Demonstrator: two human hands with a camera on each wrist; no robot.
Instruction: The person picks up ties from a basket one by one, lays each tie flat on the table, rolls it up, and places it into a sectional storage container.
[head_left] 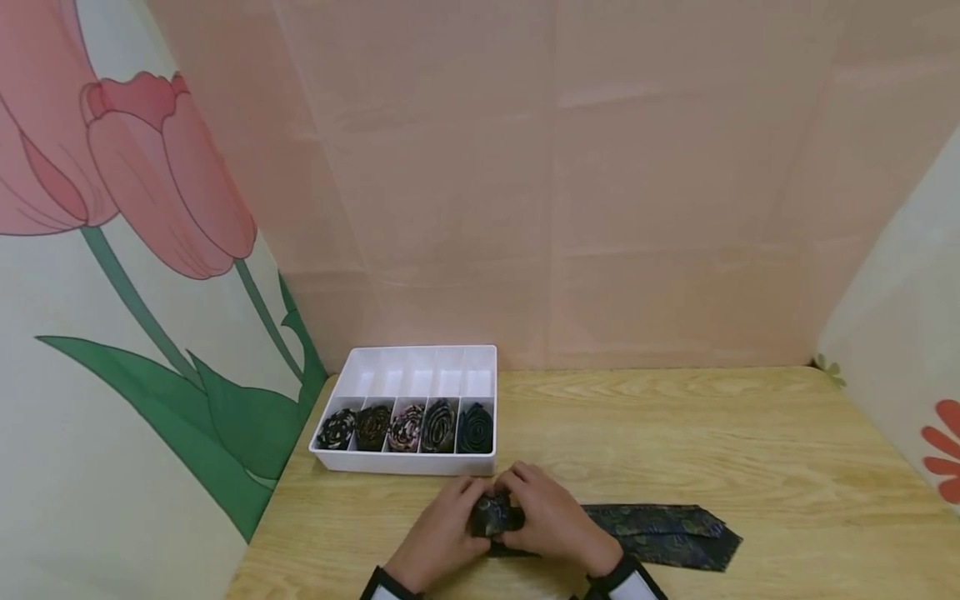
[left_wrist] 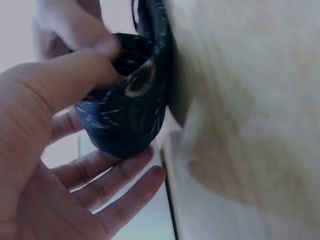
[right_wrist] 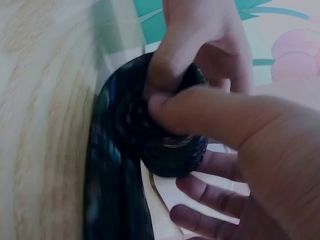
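Observation:
A dark patterned necktie [head_left: 667, 533] lies on the table, folded along its length, with its pointed ends to the right. Its left part is wound into a roll [head_left: 491, 515] that stands on edge between both hands. My left hand [head_left: 442, 529] grips the roll from the left, thumb pressed at its side and fingers round the outer curve, as the left wrist view shows on the roll [left_wrist: 125, 117]. From the right, my right hand [head_left: 553, 521] holds the same roll, its thumb by the coil's centre in the right wrist view. Fingers partly hide the coil.
Just beyond the hands, to the left, stands a white divided box [head_left: 401, 462]. Its front compartments hold several rolled ties, among them a dark green rolled tie [head_left: 476, 429] at the right end. A pink wall covering [head_left: 551, 208] rises behind the wooden table [head_left: 675, 433].

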